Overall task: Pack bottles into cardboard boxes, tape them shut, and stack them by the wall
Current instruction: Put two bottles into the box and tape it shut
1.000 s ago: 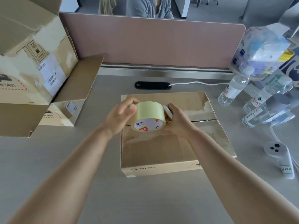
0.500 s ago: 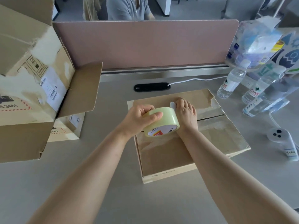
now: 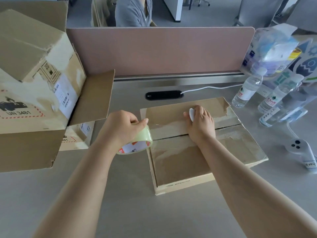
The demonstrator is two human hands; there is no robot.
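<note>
A flat closed cardboard box lies on the desk in front of me, its two top flaps meeting at a seam. My left hand grips a roll of clear tape just past the box's left edge. A strip of tape runs from the roll across the seam to my right hand. That hand lies palm down on the seam, with a small white object under its thumb. Clear water bottles stand and lie at the right.
A large torn open carton rests on a smaller box at the left. A pink divider runs along the back, with a seated person behind it. A white controller with its cable lies at the right. A wrapped bottle pack stands behind the bottles.
My left hand has pulled the tape roll left, from the box's middle to beyond its left edge, laying tape along the seam. My right hand stays pressed on the box top.
</note>
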